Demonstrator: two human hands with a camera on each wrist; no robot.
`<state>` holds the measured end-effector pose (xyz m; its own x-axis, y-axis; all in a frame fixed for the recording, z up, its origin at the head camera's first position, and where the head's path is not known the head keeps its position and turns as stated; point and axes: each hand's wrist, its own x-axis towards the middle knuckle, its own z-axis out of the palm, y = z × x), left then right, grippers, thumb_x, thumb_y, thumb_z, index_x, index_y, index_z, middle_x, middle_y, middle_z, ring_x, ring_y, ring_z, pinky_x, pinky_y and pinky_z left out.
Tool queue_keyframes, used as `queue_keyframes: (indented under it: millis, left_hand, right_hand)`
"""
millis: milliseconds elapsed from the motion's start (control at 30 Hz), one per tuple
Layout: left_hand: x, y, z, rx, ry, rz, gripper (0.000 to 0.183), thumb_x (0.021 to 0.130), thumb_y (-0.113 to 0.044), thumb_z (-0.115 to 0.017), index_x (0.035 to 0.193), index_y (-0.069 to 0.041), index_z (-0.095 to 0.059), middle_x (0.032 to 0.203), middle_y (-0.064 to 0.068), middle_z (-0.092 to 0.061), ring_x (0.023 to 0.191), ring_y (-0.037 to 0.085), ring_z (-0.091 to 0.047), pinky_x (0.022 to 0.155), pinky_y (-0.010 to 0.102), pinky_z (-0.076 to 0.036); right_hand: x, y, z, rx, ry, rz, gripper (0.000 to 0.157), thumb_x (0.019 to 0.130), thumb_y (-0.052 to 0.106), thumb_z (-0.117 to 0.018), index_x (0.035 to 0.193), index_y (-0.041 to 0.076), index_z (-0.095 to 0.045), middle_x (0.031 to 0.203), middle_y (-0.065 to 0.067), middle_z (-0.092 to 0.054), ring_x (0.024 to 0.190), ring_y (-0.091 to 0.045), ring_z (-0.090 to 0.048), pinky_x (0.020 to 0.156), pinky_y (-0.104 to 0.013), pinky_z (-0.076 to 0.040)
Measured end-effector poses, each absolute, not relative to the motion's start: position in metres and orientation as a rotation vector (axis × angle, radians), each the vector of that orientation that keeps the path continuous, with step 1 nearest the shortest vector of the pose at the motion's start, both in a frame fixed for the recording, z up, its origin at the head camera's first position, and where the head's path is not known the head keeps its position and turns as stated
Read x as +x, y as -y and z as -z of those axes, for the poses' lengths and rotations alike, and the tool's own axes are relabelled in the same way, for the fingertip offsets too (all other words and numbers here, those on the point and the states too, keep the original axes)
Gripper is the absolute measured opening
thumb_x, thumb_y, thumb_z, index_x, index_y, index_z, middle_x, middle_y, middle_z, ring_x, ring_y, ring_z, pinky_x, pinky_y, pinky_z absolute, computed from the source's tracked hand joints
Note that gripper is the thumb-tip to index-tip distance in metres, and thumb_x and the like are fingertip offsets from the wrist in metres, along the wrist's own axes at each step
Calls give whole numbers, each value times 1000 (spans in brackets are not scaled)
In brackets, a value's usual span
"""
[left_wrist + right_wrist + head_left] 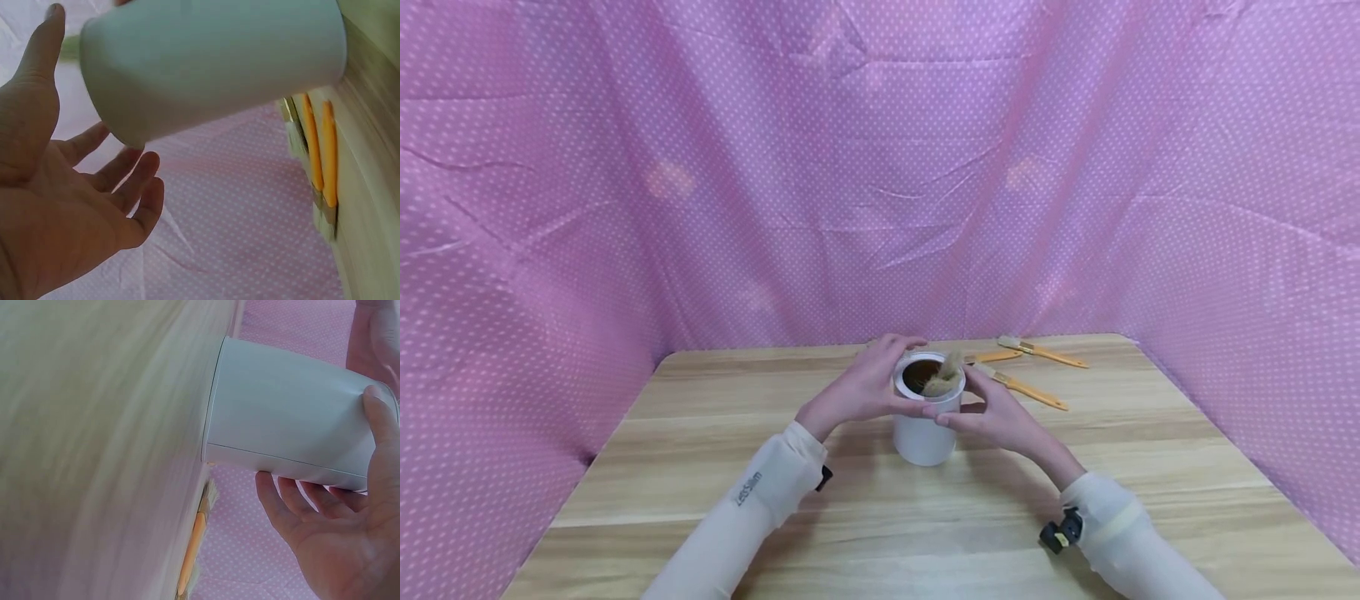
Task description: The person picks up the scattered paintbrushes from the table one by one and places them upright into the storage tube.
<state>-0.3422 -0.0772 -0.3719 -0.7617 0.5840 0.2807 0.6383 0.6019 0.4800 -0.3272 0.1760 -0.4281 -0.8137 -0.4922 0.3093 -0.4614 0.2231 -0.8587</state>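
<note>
A white cylindrical can (925, 442) stands upright on the table, its open top showing a dark brown inside. Out of the right side of its mouth pokes a tan, fuzzy tuft (946, 381). My left hand (867, 385) holds the can's rim from the left, fingers round the far side and thumb in front. From the right, my right hand (998, 415) grips the upper part of the can, its thumb meeting the left one at the front. In the right wrist view, the thumb and fingertips lie against the can wall (287, 412).
Several paint brushes with orange handles lie on the wooden table (760, 387) behind and right of the can, among them a near brush (1030, 393) and a far brush (1051, 356). Pink dotted cloth (880, 208) hangs round the table's back and sides.
</note>
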Motion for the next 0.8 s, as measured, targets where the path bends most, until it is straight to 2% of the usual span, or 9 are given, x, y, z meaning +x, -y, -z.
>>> queue_keyframes:
  millis: [133, 300, 467, 633, 800]
  left_hand:
    - [-347, 82, 383, -1066, 2734, 986, 106, 72, -61, -87, 154, -13, -40, 141, 5, -49, 126, 21, -47, 105, 46, -41]
    - [-350, 88, 400, -1090, 2710, 1281, 97, 77, -50, -88, 154, -22, -37, 138, -7, -53, 125, 12, -51, 106, 45, -42]
    - [-351, 89, 413, -1033, 2669, 1414, 96, 77, -51, -88, 154, -24, -37, 137, -10, -54, 125, 11, -52, 107, 52, -42]
    - [-350, 93, 415, -963, 2669, 1439, 95, 74, -54, -89, 152, -27, -40, 136, -11, -55, 125, 13, -53, 107, 53, -42]
    - [-348, 108, 414, -911, 2696, 1422, 92, 75, -56, -87, 150, -29, -42, 137, -13, -54, 128, 12, -50, 108, 51, -40]
  right_hand:
    - [-339, -179, 444, -963, -2420, 1691, 85, 87, 15, -84, 157, 21, -36, 150, -3, -47, 137, -34, -44, 98, -53, -50]
    - [-345, -182, 450, -988, -2386, 1674, 88, 86, 21, -86, 156, 29, -35, 151, 2, -45, 136, -29, -46, 100, -51, -49]
    - [-347, -184, 447, -995, -2419, 1622, 91, 84, 29, -88, 157, 32, -33, 150, 3, -46, 132, -27, -50, 100, -51, -49]
    - [-347, -189, 446, -991, -2440, 1552, 94, 83, 31, -87, 158, 24, -32, 149, -4, -46, 128, -32, -54, 102, -53, -47]
    - [-350, -199, 443, -1021, -2429, 1522, 82, 91, 19, -81, 158, 17, -34, 149, -11, -49, 127, -36, -55, 105, -55, -44]
